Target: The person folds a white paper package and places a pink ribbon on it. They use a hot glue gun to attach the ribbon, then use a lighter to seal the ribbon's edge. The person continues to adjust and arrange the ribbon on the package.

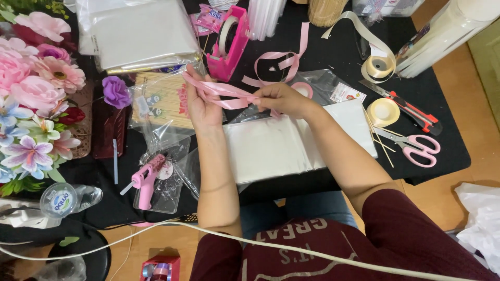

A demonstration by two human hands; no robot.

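- While I watch from the head view, my left hand point(202, 106) and right hand point(279, 99) both pinch a pink satin ribbon point(224, 93) above the black surface point(333, 52).
- It looks light, limp and slippery to me; gripping near the folds seems safest.
- White plastic sheets point(271, 148) lie beneath.

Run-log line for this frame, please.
left hand: holds pink ribbon | right hand: pinches same ribbon | below: white sheets | table
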